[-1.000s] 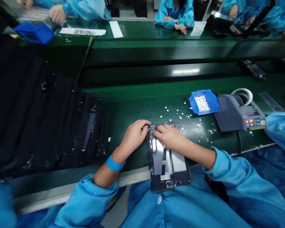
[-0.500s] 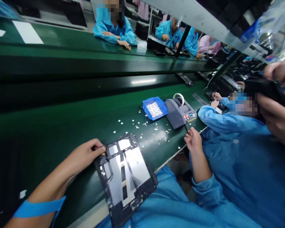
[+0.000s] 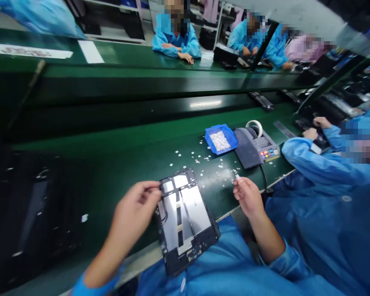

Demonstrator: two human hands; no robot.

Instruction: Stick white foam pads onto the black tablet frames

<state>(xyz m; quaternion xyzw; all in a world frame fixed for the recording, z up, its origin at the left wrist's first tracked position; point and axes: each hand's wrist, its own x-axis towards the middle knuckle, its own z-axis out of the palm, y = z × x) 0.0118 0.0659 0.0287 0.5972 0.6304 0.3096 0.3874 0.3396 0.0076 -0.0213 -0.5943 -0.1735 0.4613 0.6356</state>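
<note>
A dark tablet frame [image 3: 185, 218] lies flat at the near edge of the green bench [image 3: 117, 160], its lower end jutting over the edge toward the person's lap. The left hand [image 3: 132, 213] rests against the frame's upper left corner, fingers curled with the tips pinching its thin border there. The right hand [image 3: 248, 196] hangs just off the frame's right side, apart from it, thumb and forefinger pinched on a small white piece [image 3: 237, 176]; the other fingers are loosely bent.

The frame looks like a light, thin, stiff shell with silvery plates and narrow black strips across its inside. Judged from that, it should slide easily on the smooth bench and flex if lifted by one corner, so its long side rails seem the safer place to grip, keeping fingers off the strips and the small parts along the bottom end. The white piece looks tiny and nearly weightless, likely sticky or easily dropped, fit only for a fingertip pinch.

White scraps [image 3: 203, 164] are scattered over the bench beyond the frame. Farther toward the right edge sit a blue bin [image 3: 231, 137] holding more white pieces and, just beside it, a grey tape dispenser [image 3: 255, 146]. A co-worker's sleeve [image 3: 314, 162] leans on the bench's near right edge
</note>
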